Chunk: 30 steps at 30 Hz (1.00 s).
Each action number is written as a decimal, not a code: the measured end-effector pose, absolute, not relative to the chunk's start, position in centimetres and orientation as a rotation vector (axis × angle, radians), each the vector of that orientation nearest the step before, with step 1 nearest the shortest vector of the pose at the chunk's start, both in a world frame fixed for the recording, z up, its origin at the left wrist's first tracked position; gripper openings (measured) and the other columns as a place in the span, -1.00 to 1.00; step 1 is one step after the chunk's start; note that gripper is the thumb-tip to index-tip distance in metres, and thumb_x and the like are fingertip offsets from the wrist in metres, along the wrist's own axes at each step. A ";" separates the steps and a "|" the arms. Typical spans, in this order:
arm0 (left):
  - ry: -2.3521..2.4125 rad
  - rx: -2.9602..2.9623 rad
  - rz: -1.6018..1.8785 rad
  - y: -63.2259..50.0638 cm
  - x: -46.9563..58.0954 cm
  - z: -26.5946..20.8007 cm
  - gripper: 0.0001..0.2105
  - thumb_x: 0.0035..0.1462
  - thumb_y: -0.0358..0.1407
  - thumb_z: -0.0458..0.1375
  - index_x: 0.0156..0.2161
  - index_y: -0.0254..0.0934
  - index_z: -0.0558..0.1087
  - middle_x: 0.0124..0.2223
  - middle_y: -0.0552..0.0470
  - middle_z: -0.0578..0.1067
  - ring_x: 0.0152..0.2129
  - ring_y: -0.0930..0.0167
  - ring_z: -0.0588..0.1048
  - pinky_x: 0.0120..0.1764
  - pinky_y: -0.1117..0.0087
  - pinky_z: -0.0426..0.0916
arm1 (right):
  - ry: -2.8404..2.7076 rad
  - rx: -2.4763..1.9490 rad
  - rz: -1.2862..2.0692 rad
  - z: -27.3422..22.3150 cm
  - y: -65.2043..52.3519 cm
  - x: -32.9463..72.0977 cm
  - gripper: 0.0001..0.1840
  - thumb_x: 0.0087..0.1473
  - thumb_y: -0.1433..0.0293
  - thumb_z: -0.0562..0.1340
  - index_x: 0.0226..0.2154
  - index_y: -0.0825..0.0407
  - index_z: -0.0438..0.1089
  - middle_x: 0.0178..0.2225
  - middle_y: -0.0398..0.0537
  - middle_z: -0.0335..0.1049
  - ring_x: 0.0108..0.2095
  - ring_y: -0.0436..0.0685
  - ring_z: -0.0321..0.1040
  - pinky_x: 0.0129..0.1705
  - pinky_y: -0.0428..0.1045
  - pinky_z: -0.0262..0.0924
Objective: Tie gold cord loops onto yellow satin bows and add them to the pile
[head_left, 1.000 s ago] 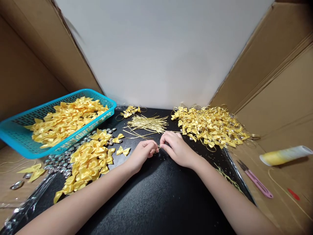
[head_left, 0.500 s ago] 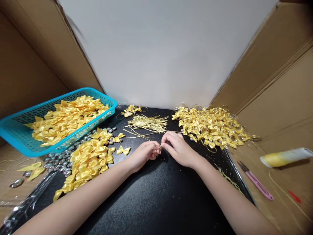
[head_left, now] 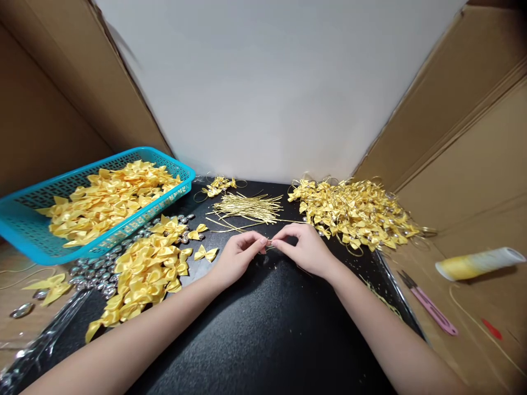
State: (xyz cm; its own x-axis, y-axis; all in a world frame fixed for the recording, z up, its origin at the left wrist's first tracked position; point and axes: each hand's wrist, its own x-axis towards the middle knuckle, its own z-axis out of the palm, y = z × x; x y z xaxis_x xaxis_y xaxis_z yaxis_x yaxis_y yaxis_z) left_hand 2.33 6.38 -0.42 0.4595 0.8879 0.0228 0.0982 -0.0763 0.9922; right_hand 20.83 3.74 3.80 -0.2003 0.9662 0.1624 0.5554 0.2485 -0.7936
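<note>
My left hand [head_left: 241,257] and my right hand [head_left: 303,249] meet over the middle of the black table, thumbs and index fingers pinched close together. Between the fingertips runs a thin gold cord [head_left: 270,246], held from both sides; most of it is hidden by the fingers. Just beyond my hands lies a bundle of cut gold cords [head_left: 249,207]. A single yellow satin bow [head_left: 206,253] rests left of my left hand, beside a heap of similar bows [head_left: 148,271].
A blue basket [head_left: 187,184] full of yellow bows stands at the left, with shiny silvery beads [head_left: 96,272] before it. Finished-looking bows with cord loops [head_left: 358,214] are piled at the right. Pink-handled snips [head_left: 432,310] and a yellow-white tube [head_left: 480,263] lie on cardboard.
My left hand has turned, its fingers straighter and thumb now on top. The right hand keeps its pinch, and the cord is drawn flatter between the fingertips.
</note>
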 end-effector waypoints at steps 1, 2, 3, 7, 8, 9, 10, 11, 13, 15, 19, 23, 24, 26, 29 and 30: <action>0.914 1.548 0.825 6.4 2.3 -0.5 -0.73 0.14 -0.12 0.15 -0.40 -0.31 0.47 -0.50 0.13 0.40 -0.54 0.50 0.28 -0.43 0.48 0.14 | -1.859 -1.398 0.790 4.0 3.8 21.0 -0.89 0.01 0.49 0.27 -0.49 0.03 0.50 -0.44 -0.12 0.52 -0.39 0.05 0.39 -0.27 -0.03 0.22; 0.923 1.567 0.820 6.4 2.3 -0.5 -0.72 0.15 -0.12 0.14 -0.41 -0.31 0.47 -0.50 0.13 0.40 -0.54 0.50 0.29 -0.43 0.48 0.15 | -1.862 -1.404 0.804 4.1 3.8 21.1 -0.89 0.01 0.49 0.26 -0.49 0.04 0.49 -0.45 -0.13 0.50 -0.39 0.04 0.38 -0.28 -0.04 0.21; 0.929 1.581 0.815 6.4 2.2 -0.6 -0.72 0.15 -0.11 0.14 -0.41 -0.31 0.47 -0.50 0.13 0.40 -0.54 0.49 0.31 -0.42 0.47 0.17 | -1.866 -1.405 0.830 4.3 3.9 21.4 -0.89 0.01 0.50 0.25 -0.50 0.05 0.47 -0.46 -0.14 0.49 -0.39 0.04 0.37 -0.29 -0.04 0.20; 0.948 1.619 0.789 6.5 2.3 -0.9 -0.70 0.16 -0.09 0.13 -0.39 -0.31 0.48 -0.49 0.11 0.43 -0.51 0.47 0.35 -0.39 0.46 0.21 | -1.895 -1.339 1.014 5.0 4.2 22.6 -0.89 0.06 0.45 0.20 -0.47 0.05 0.40 -0.44 -0.16 0.42 -0.36 0.03 0.32 -0.26 -0.04 0.17; 0.951 1.625 0.783 6.5 2.3 -0.9 -0.70 0.16 -0.09 0.13 -0.39 -0.31 0.48 -0.49 0.10 0.43 -0.51 0.47 0.36 -0.39 0.46 0.22 | -1.903 -1.322 1.053 5.1 4.2 22.9 -0.89 0.08 0.43 0.19 -0.46 0.05 0.38 -0.43 -0.16 0.40 -0.35 0.03 0.31 -0.27 -0.04 0.16; 0.950 1.630 0.778 6.4 2.3 -0.9 -0.70 0.16 -0.09 0.13 -0.39 -0.31 0.48 -0.49 0.10 0.43 -0.51 0.46 0.36 -0.40 0.45 0.22 | -1.914 -1.317 1.070 5.2 4.3 23.1 -0.88 0.10 0.41 0.18 -0.45 0.04 0.37 -0.42 -0.16 0.38 -0.35 0.03 0.30 -0.27 -0.04 0.16; 0.942 1.636 0.774 6.4 2.3 -0.8 -0.70 0.17 -0.10 0.13 -0.40 -0.31 0.48 -0.49 0.09 0.44 -0.50 0.46 0.36 -0.39 0.45 0.23 | -1.927 -1.325 1.060 5.2 4.3 23.3 -0.88 0.12 0.41 0.17 -0.44 0.04 0.35 -0.41 -0.16 0.37 -0.35 0.03 0.28 -0.27 -0.04 0.15; 0.924 1.649 0.772 6.3 2.3 -0.7 -0.70 0.17 -0.10 0.12 -0.41 -0.31 0.48 -0.48 0.08 0.45 -0.49 0.45 0.37 -0.38 0.44 0.24 | -1.945 -1.344 1.026 5.3 4.2 23.4 -0.88 0.13 0.41 0.16 -0.43 0.04 0.34 -0.39 -0.15 0.36 -0.34 0.03 0.27 -0.27 -0.04 0.15; 0.879 1.708 0.787 6.2 2.3 -0.4 -0.73 0.18 -0.13 0.12 -0.35 -0.30 0.51 -0.40 0.04 0.47 -0.45 0.44 0.38 -0.35 0.43 0.25 | -1.999 -1.378 0.920 5.5 4.1 23.4 -0.88 0.13 0.43 0.15 -0.43 0.04 0.33 -0.38 -0.13 0.35 -0.33 0.04 0.26 -0.26 -0.04 0.14; 0.869 1.803 0.834 6.1 2.2 0.0 -0.78 0.17 -0.17 0.15 -0.21 -0.26 0.53 -0.28 0.02 0.48 -0.43 0.45 0.36 -0.35 0.42 0.24 | -2.068 -1.385 0.819 5.7 3.8 23.1 -0.88 0.14 0.45 0.15 -0.43 0.04 0.33 -0.37 -0.12 0.35 -0.31 0.05 0.26 -0.23 -0.02 0.13; 0.851 1.958 0.874 6.2 2.2 0.8 -0.78 0.14 -0.22 0.19 -0.12 -0.19 0.53 -0.19 0.01 0.46 -0.35 0.42 0.36 -0.32 0.42 0.23 | -2.170 -1.362 0.712 5.9 3.4 22.3 -0.88 0.17 0.45 0.17 -0.42 0.03 0.34 -0.35 -0.12 0.38 -0.27 0.07 0.26 -0.16 0.02 0.10; 0.747 1.871 0.822 6.4 2.4 0.7 -0.83 0.18 -0.23 0.16 -0.32 -0.23 0.57 -0.33 0.04 0.47 -0.35 0.42 0.38 -0.25 0.38 0.24 | -2.186 -1.343 0.683 5.5 3.4 22.0 -0.88 0.17 0.45 0.18 -0.42 0.03 0.35 -0.35 -0.13 0.39 -0.26 0.07 0.27 -0.15 0.03 0.09; 0.736 1.799 0.826 6.4 2.4 0.5 -0.81 0.19 -0.21 0.16 -0.34 -0.24 0.57 -0.37 0.06 0.46 -0.38 0.43 0.37 -0.27 0.39 0.23 | -2.174 -1.348 0.680 5.4 3.5 22.0 -0.88 0.16 0.45 0.19 -0.42 0.03 0.35 -0.36 -0.13 0.40 -0.26 0.07 0.27 -0.15 0.03 0.09; 0.737 1.648 0.841 6.5 2.4 0.0 -0.79 0.17 -0.18 0.17 -0.35 -0.24 0.58 -0.41 0.08 0.42 -0.42 0.44 0.34 -0.31 0.40 0.22 | -2.143 -1.352 0.679 5.0 3.6 21.9 -0.88 0.16 0.45 0.20 -0.42 0.03 0.36 -0.36 -0.13 0.40 -0.27 0.07 0.27 -0.16 0.04 0.08; 0.788 1.478 0.875 6.6 2.4 -0.6 -0.79 0.14 -0.15 0.20 -0.33 -0.22 0.61 -0.43 0.08 0.41 -0.43 0.45 0.31 -0.32 0.41 0.19 | -2.131 -1.346 0.641 4.7 3.6 21.7 -0.88 0.15 0.45 0.19 -0.43 0.03 0.36 -0.36 -0.12 0.41 -0.26 0.08 0.28 -0.16 0.04 0.06; 0.811 1.444 0.884 6.5 2.4 -0.7 -0.79 0.13 -0.14 0.21 -0.31 -0.21 0.62 -0.43 0.08 0.41 -0.43 0.45 0.31 -0.32 0.41 0.19 | -2.144 -1.351 0.610 4.7 3.6 21.6 -0.88 0.15 0.46 0.19 -0.42 0.02 0.36 -0.35 -0.13 0.42 -0.26 0.08 0.28 -0.15 0.05 0.04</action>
State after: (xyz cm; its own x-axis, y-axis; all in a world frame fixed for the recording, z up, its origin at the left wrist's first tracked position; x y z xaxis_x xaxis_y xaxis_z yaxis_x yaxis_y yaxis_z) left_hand 2.41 6.53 -0.71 0.4686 0.8814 0.0594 -0.0165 -0.0585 0.9982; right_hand 21.56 3.58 4.68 -0.3606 0.9124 0.1938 0.6738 0.3985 -0.6223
